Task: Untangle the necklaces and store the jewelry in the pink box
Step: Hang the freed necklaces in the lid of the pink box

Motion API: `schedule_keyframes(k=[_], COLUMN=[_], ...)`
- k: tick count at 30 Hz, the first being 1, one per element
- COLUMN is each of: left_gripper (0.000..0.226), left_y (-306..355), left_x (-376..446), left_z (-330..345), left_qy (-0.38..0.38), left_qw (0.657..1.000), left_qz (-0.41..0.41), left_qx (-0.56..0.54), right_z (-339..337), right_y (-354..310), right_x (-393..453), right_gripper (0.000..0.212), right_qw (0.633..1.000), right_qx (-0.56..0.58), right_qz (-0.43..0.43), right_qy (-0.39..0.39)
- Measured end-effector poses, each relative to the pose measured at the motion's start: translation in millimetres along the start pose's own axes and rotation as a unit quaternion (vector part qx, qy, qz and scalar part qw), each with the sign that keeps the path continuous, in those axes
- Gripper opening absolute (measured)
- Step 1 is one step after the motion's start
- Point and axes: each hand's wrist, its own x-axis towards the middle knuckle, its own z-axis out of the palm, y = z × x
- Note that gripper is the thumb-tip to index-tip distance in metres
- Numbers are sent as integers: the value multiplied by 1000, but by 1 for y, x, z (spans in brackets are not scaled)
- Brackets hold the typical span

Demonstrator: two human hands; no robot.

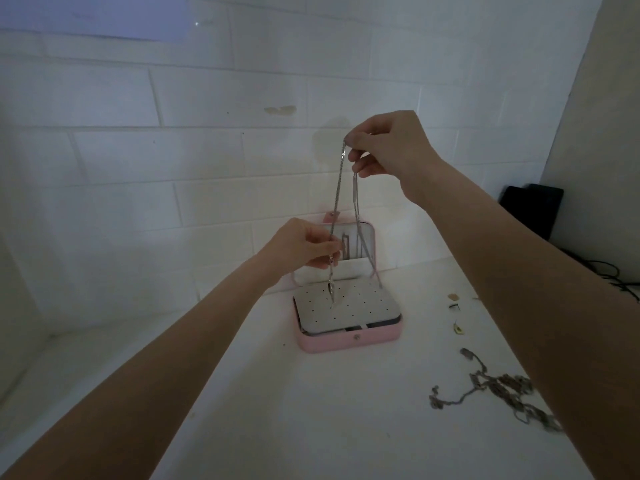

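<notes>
Head view shows a thin silver necklace [338,183] held up in the air above the open pink box [349,342], its chain hanging in two strands that spread slightly as they drop. The right hand [388,143] is raised highest, fingertips pinched on the top of the chain, with one strand carrying a slim bar just below the fingers. The left hand [301,245] is lower, thumb and forefinger pinched on the left strand, and a small pendant dangles under it just over the box's white perforated insert [346,306]. The box sits on a white table [311,410] close to the white brick wall [173,150], its lid upright against the wall. To the right lie a tangled heap of chains [498,389] partly hidden by the right forearm, and a few small pieces [454,303] near the table's far right. Bare tabletop spreads in front and left of the box.
</notes>
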Motion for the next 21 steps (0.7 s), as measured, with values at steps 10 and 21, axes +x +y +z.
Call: schedule_keyframes(k=[10, 21], left_gripper=[20, 20], left_y=[5, 3], left_x=[1, -1], left_z=[5, 5], left_qy=[-45, -89], left_qw=[998, 995], left_qz=[18, 26], left_qx=[-44, -46], right_z=[5, 0], right_y=[-3, 1], right_x=[-1, 0], right_gripper=[11, 11], right_qw=[999, 998], right_qx=[40, 69], right_qz=[-8, 6], right_qy=[-14, 3])
